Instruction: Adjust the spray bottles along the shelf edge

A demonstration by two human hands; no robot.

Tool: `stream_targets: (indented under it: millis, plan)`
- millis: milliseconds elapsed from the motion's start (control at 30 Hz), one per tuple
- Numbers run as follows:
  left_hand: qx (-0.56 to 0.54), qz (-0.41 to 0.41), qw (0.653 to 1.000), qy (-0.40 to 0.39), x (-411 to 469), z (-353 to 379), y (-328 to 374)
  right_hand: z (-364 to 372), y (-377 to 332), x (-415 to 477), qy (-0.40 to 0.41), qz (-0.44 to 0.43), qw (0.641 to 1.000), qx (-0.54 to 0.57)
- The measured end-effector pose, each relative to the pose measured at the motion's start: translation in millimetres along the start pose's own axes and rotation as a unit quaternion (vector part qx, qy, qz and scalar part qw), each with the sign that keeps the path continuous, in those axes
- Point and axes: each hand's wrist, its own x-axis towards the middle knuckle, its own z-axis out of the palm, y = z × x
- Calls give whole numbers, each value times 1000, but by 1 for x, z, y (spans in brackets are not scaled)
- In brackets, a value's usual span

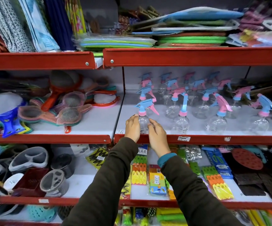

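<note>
Far left: strainers (70, 111) piled on the mid shelf, well apart from both hands; cups & holders (29, 159) on the shelf below.
Step, my read: setting the front-left spray bottle (143, 123) straight at the shelf edge (213, 139); looks mid-adjust, bottle upright, standing on the shelf.
Left hand (132, 127): on the bottle's left side, fingers curved round the clear body, thumb tip up near the pink collar. Touching, wrapped round it.
Bottle: front-left corner of the mid shelf, right bay, just beside the red divider. Blue trigger head (144, 105), pink lever pointing right. Price sticker on its front, partly hid between the hands.
Right hand (156, 132): on the bottle's right side, fingers loosely bent, fingertips at the glassy wall. Contact looks light; can't tell if it truly grips or just steadies. Teal cuff (166, 158) shows under the dark sleeve.
Hands together: close either side of the one bottle, apart only by its width, bracketing it.
Next move, as a judgement: needs a small turn or nudge, kept low on the body so the top-heavy head doesn't tip; nozzle shd line up w/ the row.
Right: other spray bottles (182, 121) in rows, pink & blue heads mixed, some leaning. Nearest one is near, not touching.
Below right: clothes pegs (217, 181) in packs.
</note>
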Motion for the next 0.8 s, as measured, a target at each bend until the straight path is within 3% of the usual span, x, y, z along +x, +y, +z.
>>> stream_targets:
  millis: [167, 333, 433, 633, 800]
  plan:
    - [-33, 7, 999, 13, -5, 0, 1, -2, -2, 1, -10, 0, 1000, 17]
    - [-117, 73, 974, 177, -27, 11, 0, -19, 9, -10, 51, -13, 992, 118]
    - [-133, 104, 963, 208, -39, 32, -1, -41, 19, -11, 113, -51, 982, 141]
    - [-136, 92, 974, 157, -52, 98, 2, -100, 43, 1, 199, -73, 969, 127]
    - [-179, 14, 984, 5, -46, 138, 28, -131, 43, 39, 87, 39, 991, 94]
